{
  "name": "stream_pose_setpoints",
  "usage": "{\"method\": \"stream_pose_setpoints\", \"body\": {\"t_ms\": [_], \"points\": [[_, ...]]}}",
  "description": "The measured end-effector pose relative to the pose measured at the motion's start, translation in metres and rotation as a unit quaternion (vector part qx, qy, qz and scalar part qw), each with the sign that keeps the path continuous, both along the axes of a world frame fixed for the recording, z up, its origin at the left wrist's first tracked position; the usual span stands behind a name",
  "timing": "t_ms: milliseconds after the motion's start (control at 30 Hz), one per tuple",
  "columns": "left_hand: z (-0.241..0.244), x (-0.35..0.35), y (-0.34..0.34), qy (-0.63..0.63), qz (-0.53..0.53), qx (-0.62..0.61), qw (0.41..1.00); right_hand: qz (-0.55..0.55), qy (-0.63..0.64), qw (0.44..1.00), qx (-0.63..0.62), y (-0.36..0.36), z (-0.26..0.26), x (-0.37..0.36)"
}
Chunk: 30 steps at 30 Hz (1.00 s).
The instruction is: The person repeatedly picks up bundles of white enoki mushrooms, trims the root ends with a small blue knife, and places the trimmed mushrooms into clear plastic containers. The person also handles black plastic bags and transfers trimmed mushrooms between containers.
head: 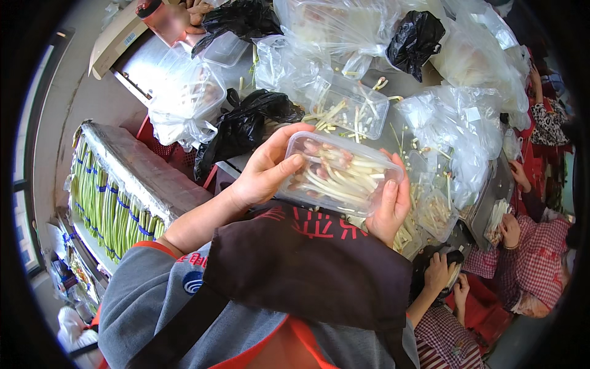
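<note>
Between my two hands I hold a clear plastic box [341, 173] filled with pale, pink-budded flower stems, likely lotus or lily buds or young garlic-like shoots; the exact kind is unclear. My left hand [272, 168] grips its left end, with the thumb on the rim. At the right end, the fingers and thumb of my right hand [391, 203] close around the side. The box is tilted towards me above my dark apron [309, 272]. Beyond it on the table lies another clear plastic box [380, 117] with short stem pieces in and around it.
Black plastic bags [251, 122] and clear plastic bags [461, 124] crowd the metal table [143, 60]. Bundles of green stalks [108, 198] tied with blue bands stand at left. Co-workers' hands [438, 272] work at the right. A smaller clear container [438, 214] of stems sits beyond my right hand.
</note>
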<state>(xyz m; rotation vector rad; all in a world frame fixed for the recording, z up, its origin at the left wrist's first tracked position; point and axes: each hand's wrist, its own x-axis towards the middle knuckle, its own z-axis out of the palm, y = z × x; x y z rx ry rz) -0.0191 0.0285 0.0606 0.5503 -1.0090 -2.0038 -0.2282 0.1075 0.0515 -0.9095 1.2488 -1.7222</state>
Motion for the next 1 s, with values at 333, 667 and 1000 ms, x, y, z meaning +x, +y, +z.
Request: {"method": "stream_pose_setpoints", "body": {"t_ms": [333, 667, 1000], "points": [[0.001, -0.017, -0.016, -0.073, 0.043, -0.033, 0.996, -0.109, 0.153, 0.978, 0.088, -0.010, -0.005, -0.003], [-0.008, -0.020, -0.018, -0.198, 0.079, -0.151, 0.965, -0.088, 0.127, 0.980, 0.124, -0.025, -0.008, -0.008], [-0.003, -0.026, -0.027, -0.265, 0.167, -0.243, 0.918, -0.064, 0.114, 0.989, 0.064, -0.031, 0.004, -0.012]]}}
